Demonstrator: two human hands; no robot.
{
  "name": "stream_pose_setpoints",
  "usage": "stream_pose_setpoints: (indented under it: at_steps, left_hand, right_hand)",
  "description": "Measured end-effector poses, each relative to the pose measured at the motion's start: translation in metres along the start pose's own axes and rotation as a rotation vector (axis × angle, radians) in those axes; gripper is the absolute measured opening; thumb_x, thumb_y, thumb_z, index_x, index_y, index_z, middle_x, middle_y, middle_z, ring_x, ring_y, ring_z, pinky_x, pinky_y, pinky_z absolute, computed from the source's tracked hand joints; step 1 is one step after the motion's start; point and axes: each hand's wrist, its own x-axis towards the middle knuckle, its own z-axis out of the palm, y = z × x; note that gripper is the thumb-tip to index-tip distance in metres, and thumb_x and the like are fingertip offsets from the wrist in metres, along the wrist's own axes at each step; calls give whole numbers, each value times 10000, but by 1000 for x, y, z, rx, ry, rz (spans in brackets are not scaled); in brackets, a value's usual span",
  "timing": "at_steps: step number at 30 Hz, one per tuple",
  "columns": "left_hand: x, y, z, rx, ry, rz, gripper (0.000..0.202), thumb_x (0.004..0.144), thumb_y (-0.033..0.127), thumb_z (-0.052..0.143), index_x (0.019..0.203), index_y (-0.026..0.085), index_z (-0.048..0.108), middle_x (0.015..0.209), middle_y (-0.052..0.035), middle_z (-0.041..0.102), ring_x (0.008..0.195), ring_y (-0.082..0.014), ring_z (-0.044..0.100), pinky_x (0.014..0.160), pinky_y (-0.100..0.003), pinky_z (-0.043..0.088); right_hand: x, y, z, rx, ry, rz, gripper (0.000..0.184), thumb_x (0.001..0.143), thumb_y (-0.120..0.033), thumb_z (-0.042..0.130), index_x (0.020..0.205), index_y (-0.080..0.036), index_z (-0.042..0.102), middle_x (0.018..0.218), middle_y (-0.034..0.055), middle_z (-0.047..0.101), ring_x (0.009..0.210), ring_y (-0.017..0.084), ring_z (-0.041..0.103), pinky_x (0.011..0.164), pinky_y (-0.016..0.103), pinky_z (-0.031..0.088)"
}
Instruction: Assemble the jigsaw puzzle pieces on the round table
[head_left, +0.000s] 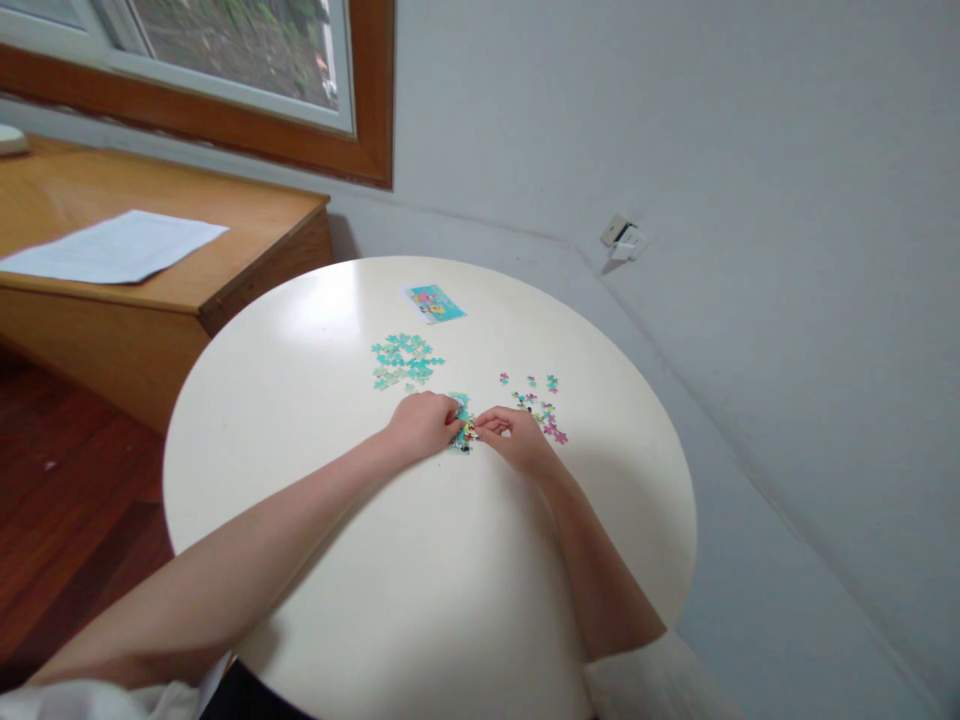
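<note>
A partly joined jigsaw puzzle (461, 405) in teal, yellow and black lies flat on the round white table, between my two hands. My left hand (422, 425) rests at its left side with the fingers curled in and the thumb on its edge. From the right, my right hand (519, 438) pinches a small puzzle piece (475, 428) with thumb and forefinger at the puzzle's right edge. The fingertips partly cover that piece. Loose teal pieces (405, 360) are spread beyond my left hand. Several mixed pink, green and dark pieces (553, 425) lie beside and beyond my right hand.
A colourful picture card (435, 304) lies near the far side of the white table (420, 580). To the left stands a wooden desk (262, 215) with white paper (120, 247) on it, below a window. A wall outlet with a plug (624, 238) is at the right.
</note>
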Motion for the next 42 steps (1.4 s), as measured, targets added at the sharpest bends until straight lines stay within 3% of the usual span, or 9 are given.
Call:
stream_pose_setpoints:
  at_steps: [42]
  left_hand:
    - [-1, 0, -1, 27, 2, 19, 247, 785, 333, 451, 651, 193, 604, 667, -58, 648, 670, -202, 597, 545, -257, 329]
  right_hand:
    - [-2, -10, 0, -41, 3, 79, 64, 653, -235, 610, 643, -174, 591, 556, -14, 610, 517, 97, 521, 520, 214, 403]
